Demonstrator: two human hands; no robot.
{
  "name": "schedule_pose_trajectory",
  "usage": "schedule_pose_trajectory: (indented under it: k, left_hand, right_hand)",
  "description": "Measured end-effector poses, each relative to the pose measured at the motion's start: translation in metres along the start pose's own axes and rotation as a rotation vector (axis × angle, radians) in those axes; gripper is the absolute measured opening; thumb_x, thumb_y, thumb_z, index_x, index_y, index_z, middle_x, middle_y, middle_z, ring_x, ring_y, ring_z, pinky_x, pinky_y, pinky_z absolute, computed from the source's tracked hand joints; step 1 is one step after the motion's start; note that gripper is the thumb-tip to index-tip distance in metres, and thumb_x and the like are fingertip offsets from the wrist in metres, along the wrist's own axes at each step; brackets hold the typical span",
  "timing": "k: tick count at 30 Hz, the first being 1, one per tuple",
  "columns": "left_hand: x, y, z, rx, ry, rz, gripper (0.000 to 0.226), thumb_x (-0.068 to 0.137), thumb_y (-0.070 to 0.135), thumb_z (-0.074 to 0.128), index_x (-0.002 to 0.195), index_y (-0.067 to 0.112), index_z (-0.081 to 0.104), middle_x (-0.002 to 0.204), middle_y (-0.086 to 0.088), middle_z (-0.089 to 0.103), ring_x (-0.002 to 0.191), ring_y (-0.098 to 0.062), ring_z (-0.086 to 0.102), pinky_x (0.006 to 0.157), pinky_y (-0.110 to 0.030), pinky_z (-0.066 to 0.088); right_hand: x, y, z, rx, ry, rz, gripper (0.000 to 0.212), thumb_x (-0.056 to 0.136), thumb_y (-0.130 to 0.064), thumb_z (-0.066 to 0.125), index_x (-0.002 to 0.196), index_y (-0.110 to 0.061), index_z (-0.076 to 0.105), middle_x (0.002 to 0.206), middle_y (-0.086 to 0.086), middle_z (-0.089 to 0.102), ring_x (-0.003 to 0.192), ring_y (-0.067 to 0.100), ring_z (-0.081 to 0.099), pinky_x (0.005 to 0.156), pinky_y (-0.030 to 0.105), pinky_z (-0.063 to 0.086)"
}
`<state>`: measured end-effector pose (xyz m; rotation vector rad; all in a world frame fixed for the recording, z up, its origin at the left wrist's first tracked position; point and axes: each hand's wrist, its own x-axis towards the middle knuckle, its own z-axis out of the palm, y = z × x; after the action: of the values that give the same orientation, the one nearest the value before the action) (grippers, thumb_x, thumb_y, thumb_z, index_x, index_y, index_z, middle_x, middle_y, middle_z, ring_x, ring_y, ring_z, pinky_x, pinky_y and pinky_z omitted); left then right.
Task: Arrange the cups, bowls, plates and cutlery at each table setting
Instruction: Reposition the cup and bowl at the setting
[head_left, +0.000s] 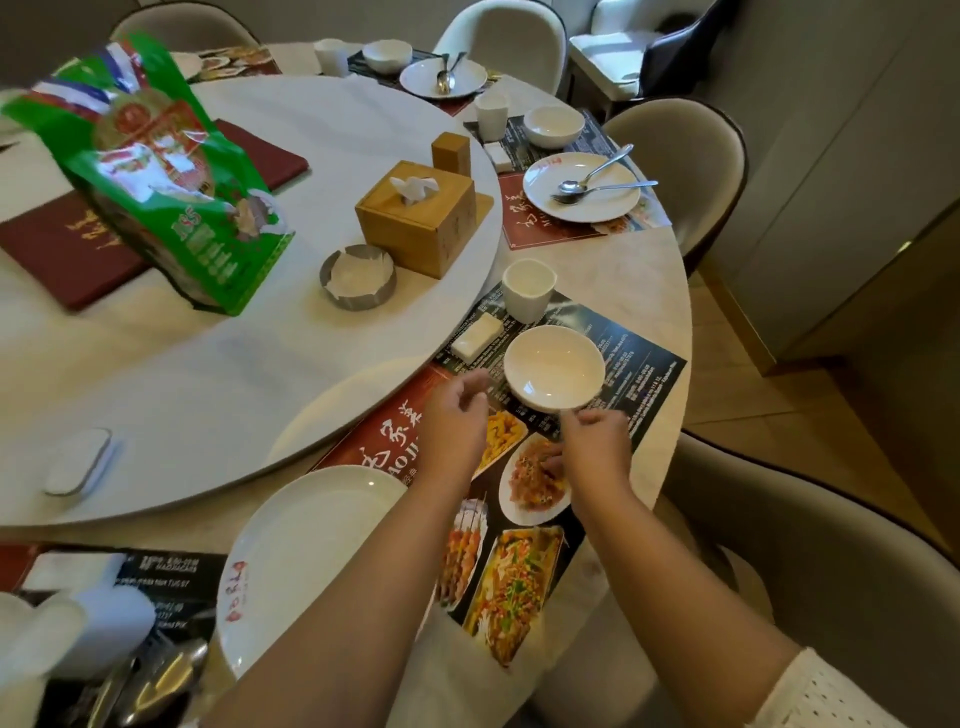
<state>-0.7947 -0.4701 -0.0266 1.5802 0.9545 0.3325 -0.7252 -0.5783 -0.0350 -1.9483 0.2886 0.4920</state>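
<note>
A white bowl (553, 366) sits on the printed placemat (519, 571) in front of me. My right hand (592, 436) pinches its near rim. Just left of the bowl, my left hand (457, 415) hovers with loosely curled fingers and holds nothing. Beyond the bowl stand a white cup (527, 288) and a small white packet (478, 338). A large white plate (306, 551) lies at the placemat's left edge. Blurred cutlery (156, 675) lies at the bottom left.
Two settings further round each have a plate with cutlery (582, 187), a bowl (553, 127) and a cup (491, 117). The turntable (208, 364) carries a tissue box (415, 218), an ashtray (358, 278), a green bag (156, 171) and menus. Chairs (831, 571) ring the table.
</note>
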Motion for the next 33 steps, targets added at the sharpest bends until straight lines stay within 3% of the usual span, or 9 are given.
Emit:
schedule_pose_trajectory:
  k: [3,6,9,12,15,19,23,27,33]
  left_hand:
    - [-0.018,-0.018,-0.035,0.142,0.169,0.060,0.027,0.096,0.016,0.050,0.107,0.035,0.066,0.113,0.008,0.064,0.102,-0.008,0.061,0.085,-0.033,0.055]
    - [-0.034,-0.033,-0.073,0.203,0.295,0.022,0.024,0.098,0.019,0.048,0.110,0.030,0.065,0.117,0.009,0.061,0.105,-0.007,0.059,0.069,-0.018,0.050]
    - [-0.052,-0.047,-0.113,0.281,0.431,0.007,0.024,0.098,0.016,0.049,0.114,0.024,0.065,0.121,0.006,0.057,0.109,-0.008,0.052,0.084,-0.020,0.042]
    - [-0.067,-0.066,-0.143,0.311,0.542,-0.037,0.029,0.095,0.008,0.050,0.115,0.022,0.065,0.124,0.003,0.055,0.113,-0.014,0.052,0.090,-0.025,0.040]
    - [-0.076,-0.082,-0.161,0.335,0.562,-0.153,0.036,0.093,0.002,0.048,0.121,0.017,0.063,0.128,-0.003,0.052,0.115,-0.021,0.053,0.093,-0.031,0.044]
    - [-0.077,-0.092,-0.171,0.405,0.530,-0.195,0.039,0.093,0.002,0.050,0.127,0.015,0.061,0.130,-0.006,0.052,0.118,-0.026,0.054,0.096,-0.036,0.047]
    - [-0.075,-0.096,-0.181,0.470,0.488,-0.221,0.040,0.092,-0.002,0.044,0.122,0.017,0.064,0.123,-0.007,0.060,0.110,-0.027,0.058,0.088,-0.038,0.050]
    - [-0.073,-0.092,-0.182,0.384,0.478,-0.228,0.039,0.091,-0.006,0.045,0.111,0.018,0.069,0.114,-0.004,0.067,0.098,-0.023,0.061,0.080,-0.037,0.055]
    - [-0.057,-0.068,-0.150,0.306,0.414,-0.136,0.032,0.092,0.007,0.051,0.108,0.025,0.073,0.105,0.004,0.070,0.093,-0.025,0.066,0.079,-0.038,0.057]
  right_hand:
    - [-0.036,0.016,0.022,-0.071,-0.197,0.024,0.018,0.094,-0.021,0.056,0.077,-0.019,0.059,0.081,0.013,0.070,0.073,0.026,0.070,0.070,0.043,0.061]
    - [-0.057,0.026,0.044,-0.190,-0.334,-0.103,0.012,0.093,-0.023,0.059,0.083,-0.024,0.066,0.085,0.000,0.069,0.078,0.019,0.069,0.075,0.043,0.060]
    - [-0.071,0.028,0.059,-0.304,-0.444,-0.184,0.009,0.093,-0.022,0.059,0.094,-0.026,0.068,0.089,-0.006,0.066,0.078,0.015,0.066,0.070,0.036,0.058]
    - [-0.083,0.030,0.065,-0.465,-0.481,-0.282,0.021,0.092,-0.022,0.059,0.112,-0.022,0.066,0.102,-0.002,0.067,0.079,0.011,0.060,0.059,0.025,0.043]
    - [-0.088,0.034,0.069,-0.528,-0.465,-0.305,0.028,0.092,-0.020,0.057,0.119,-0.020,0.065,0.111,0.002,0.066,0.083,0.013,0.056,0.062,0.025,0.039]
    - [-0.091,0.039,0.067,-0.613,-0.480,-0.339,0.027,0.093,-0.019,0.056,0.119,-0.019,0.064,0.098,-0.002,0.060,0.077,0.011,0.054,0.054,0.021,0.039]
    - [-0.092,0.043,0.066,-0.626,-0.473,-0.356,0.024,0.092,-0.015,0.056,0.114,-0.017,0.066,0.097,-0.001,0.062,0.083,0.021,0.062,0.068,0.031,0.052]
    - [-0.087,0.040,0.060,-0.576,-0.451,-0.329,0.025,0.092,-0.013,0.058,0.116,-0.016,0.066,0.103,0.002,0.065,0.087,0.022,0.063,0.074,0.033,0.055]
    - [-0.055,0.026,0.029,-0.458,-0.299,-0.230,0.024,0.092,-0.020,0.062,0.115,-0.016,0.068,0.105,0.000,0.064,0.095,0.022,0.061,0.078,0.035,0.054]
